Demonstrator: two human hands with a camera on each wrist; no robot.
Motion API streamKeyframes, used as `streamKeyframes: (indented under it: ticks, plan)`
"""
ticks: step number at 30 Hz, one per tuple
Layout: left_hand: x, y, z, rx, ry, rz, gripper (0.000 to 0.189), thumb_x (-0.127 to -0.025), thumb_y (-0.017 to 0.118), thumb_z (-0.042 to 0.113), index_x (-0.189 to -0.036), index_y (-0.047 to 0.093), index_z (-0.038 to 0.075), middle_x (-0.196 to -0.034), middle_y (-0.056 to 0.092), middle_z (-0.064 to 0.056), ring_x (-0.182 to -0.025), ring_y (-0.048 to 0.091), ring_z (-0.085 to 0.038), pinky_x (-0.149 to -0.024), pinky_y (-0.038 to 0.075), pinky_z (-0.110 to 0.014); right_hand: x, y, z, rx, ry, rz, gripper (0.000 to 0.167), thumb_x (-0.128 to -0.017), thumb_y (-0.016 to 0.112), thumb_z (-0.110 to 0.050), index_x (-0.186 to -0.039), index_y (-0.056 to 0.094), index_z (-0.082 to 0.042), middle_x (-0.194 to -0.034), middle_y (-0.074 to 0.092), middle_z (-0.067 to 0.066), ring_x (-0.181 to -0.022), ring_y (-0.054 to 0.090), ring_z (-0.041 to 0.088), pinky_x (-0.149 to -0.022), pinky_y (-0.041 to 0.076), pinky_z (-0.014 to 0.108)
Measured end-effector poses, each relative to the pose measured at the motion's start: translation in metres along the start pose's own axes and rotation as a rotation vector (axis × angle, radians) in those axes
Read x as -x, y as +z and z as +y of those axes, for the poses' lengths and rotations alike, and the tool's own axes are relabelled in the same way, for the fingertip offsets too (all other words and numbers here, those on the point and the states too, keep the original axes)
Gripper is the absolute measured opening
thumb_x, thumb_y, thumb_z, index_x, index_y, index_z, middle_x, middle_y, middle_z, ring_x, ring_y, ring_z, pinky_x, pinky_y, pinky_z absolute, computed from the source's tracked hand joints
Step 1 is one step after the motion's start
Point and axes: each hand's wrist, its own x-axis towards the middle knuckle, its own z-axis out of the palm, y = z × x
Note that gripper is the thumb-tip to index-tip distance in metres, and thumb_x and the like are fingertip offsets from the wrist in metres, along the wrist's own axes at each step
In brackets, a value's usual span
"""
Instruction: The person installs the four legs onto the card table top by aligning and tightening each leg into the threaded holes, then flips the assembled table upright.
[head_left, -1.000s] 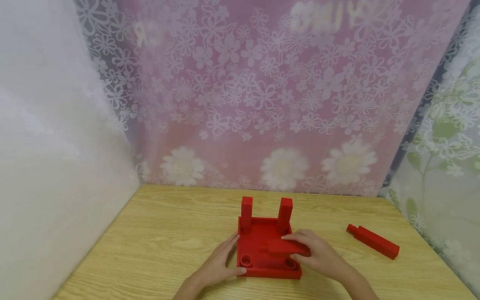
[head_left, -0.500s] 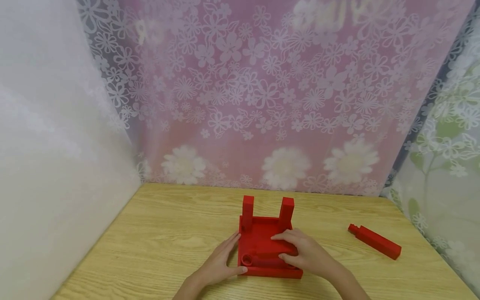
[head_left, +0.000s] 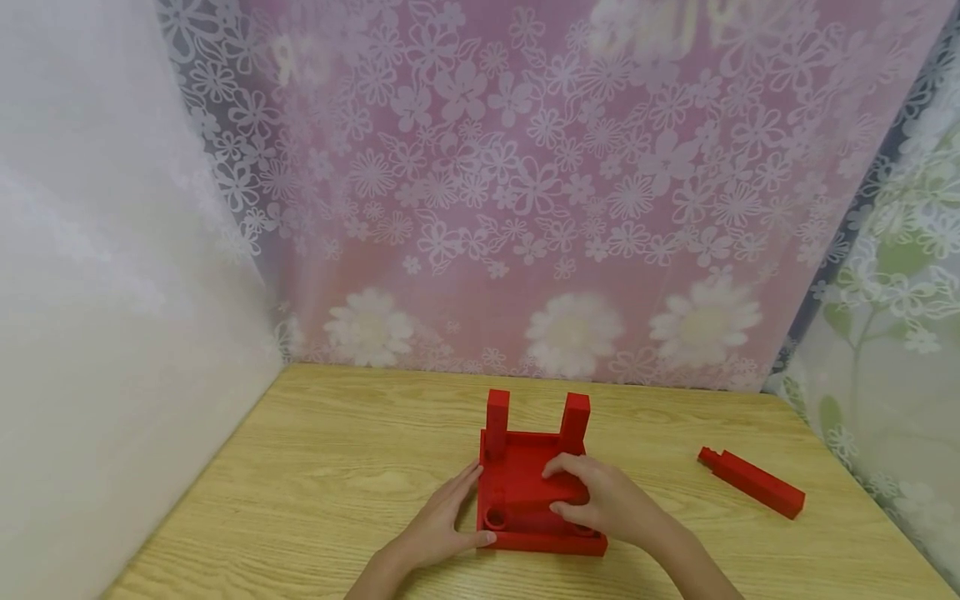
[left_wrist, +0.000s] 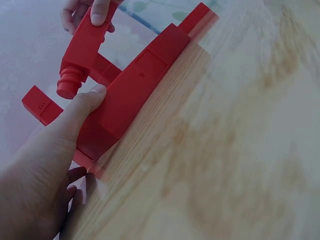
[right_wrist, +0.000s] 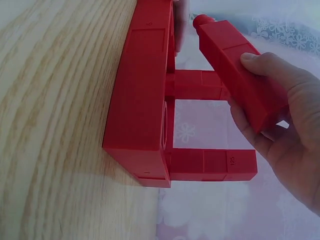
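A red square tabletop (head_left: 551, 544) lies underside up, with a raised rim and round sockets at its near corners. Two red legs, the left one (head_left: 497, 421) and the right one (head_left: 575, 421), stand upright at its far corners. My left hand (head_left: 435, 527) braces the near left corner, thumb on the front rim and fingers straight along the left side. My right hand (head_left: 615, 504) pinches a third red leg (right_wrist: 237, 72) between thumb and fingers. In the left wrist view, this leg's ridged round end (left_wrist: 70, 82) tilts down, above the rim near my left thumb.
Another loose red leg (head_left: 753, 483) lies on the wooden table (head_left: 337, 467) to the right of the tabletop. A flowered pink curtain (head_left: 480, 183) hangs behind the table, and a pale sheet (head_left: 127, 275) rises along the left side.
My right hand has moved left over the tabletop with the leg, bringing its ridged end toward the near left socket. My left hand has stayed at the corner.
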Motion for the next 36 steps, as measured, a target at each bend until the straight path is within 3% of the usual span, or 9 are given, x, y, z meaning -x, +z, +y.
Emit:
streamKeyframes:
  ticks: [6,18,22,30,36]
  plan:
    - [0.000,0.001,0.000,-0.011,0.004,0.006,0.089,-0.080,0.058,0.059,-0.148,0.020,0.014,-0.150,0.019,-0.001,-0.133,0.022,-0.029,-0.098,0.025,-0.058,-0.005,-0.001,-0.003,-0.048,-0.004,0.053,0.026,-0.080,0.073,-0.023,-0.099,0.056,-0.016,-0.091,0.055,-0.011,-0.076,0.052,0.006,-0.069,0.049,0.027]
    - [0.000,0.001,0.000,0.004,-0.015,-0.007,0.090,-0.080,0.058,0.060,-0.148,0.019,0.016,-0.150,0.018,0.001,-0.133,0.021,-0.028,-0.099,0.024,-0.057,-0.016,0.003,-0.007,-0.036,-0.188,0.190,0.028,-0.076,0.077,-0.016,-0.099,0.061,-0.015,-0.095,0.059,-0.007,-0.078,0.054,0.008,-0.066,0.049,0.024]
    - [0.001,0.001,-0.001,0.009,0.001,-0.001,0.089,-0.080,0.059,0.058,-0.148,0.019,0.015,-0.150,0.019,-0.001,-0.133,0.022,-0.029,-0.097,0.025,-0.059,-0.020,0.005,-0.011,-0.030,-0.191,0.188,0.033,-0.075,0.077,-0.016,-0.103,0.059,-0.012,-0.098,0.060,-0.006,-0.083,0.057,0.009,-0.070,0.050,0.026]
    - [0.000,0.001,-0.002,0.002,0.004,0.001,0.090,-0.080,0.058,0.059,-0.148,0.019,0.015,-0.150,0.019,0.000,-0.133,0.022,-0.028,-0.098,0.025,-0.058,-0.029,0.006,-0.022,-0.028,-0.104,0.140,0.045,-0.076,0.076,-0.021,-0.115,0.057,-0.008,-0.115,0.059,0.002,-0.099,0.058,0.017,-0.080,0.049,0.031]
    - [0.000,0.001,-0.001,0.006,0.007,0.003,0.089,-0.081,0.059,0.058,-0.148,0.018,0.016,-0.150,0.019,0.000,-0.133,0.022,-0.029,-0.097,0.025,-0.059,-0.034,0.009,-0.029,-0.022,-0.093,0.086,0.048,-0.077,0.076,-0.022,-0.119,0.055,-0.013,-0.118,0.056,-0.003,-0.108,0.053,0.017,-0.086,0.046,0.036]
